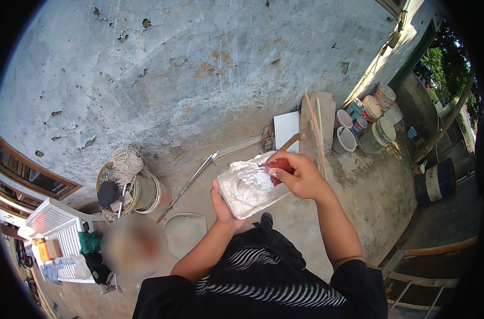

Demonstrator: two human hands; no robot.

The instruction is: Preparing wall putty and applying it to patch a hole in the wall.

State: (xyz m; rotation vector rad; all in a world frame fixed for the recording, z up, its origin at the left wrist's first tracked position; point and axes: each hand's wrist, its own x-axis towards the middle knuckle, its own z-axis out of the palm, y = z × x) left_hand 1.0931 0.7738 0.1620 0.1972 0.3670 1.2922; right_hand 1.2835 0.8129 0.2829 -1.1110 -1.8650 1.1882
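My left hand point(225, 208) grips the near left side of a shallow rectangular tray point(274, 200) piled with white paste point(242, 186). My right hand point(300, 178) is closed on a red tool point(282, 166) at the tray's right half, its lower part against the paste. A tan, handle-like piece point(292, 141) sticks up just beyond my fingers; I cannot tell whether it belongs to the same tool.
A weathered wall point(173, 58) rises ahead. Rope and hose fill a bucket point(130, 181) left, beside long poles point(186, 186). Several paint buckets point(383, 133), planks point(319, 122) and a barrel point(436, 181) stand right. A white plastic chair point(69, 228) holds items, near a blurred patch point(134, 245).
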